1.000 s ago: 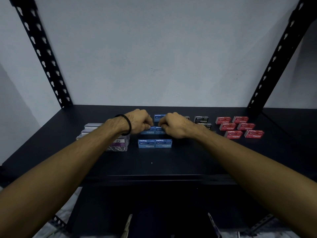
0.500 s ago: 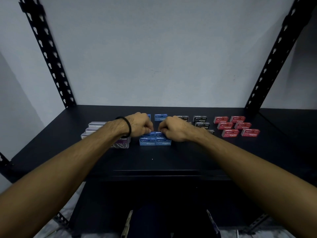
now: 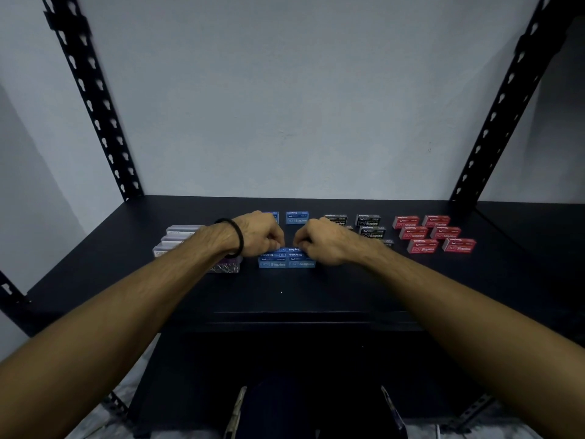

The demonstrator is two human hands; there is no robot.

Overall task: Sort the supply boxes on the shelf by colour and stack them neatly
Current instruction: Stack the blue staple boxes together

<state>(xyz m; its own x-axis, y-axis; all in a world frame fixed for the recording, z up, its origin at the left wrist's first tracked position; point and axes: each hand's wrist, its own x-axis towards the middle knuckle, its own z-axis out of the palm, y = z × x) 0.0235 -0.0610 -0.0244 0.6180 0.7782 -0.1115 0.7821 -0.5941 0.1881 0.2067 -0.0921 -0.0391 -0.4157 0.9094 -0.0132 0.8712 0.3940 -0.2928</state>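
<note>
Two blue staple boxes [image 3: 286, 263] lie side by side at the middle of the dark shelf [image 3: 285, 299]. A second row of blue boxes [image 3: 294, 250] rests on or right behind them; I cannot tell which. My left hand [image 3: 256, 234], with a black band on its wrist, pinches that row's left box. My right hand [image 3: 323, 242] pinches its right box. Further back stands another blue box [image 3: 296, 217], with one more partly hidden behind my left hand.
Silver-white boxes [image 3: 177, 239] and a clear box of pins [image 3: 226, 267] sit at the left. Black staple boxes [image 3: 368, 226] lie right of centre, and several red boxes [image 3: 433, 234] in rows lie at the right. Perforated black uprights [image 3: 95, 103] frame the back corners.
Both hands have drawn the held blue boxes toward me, up against the front pair. The camera has tilted slightly.
</note>
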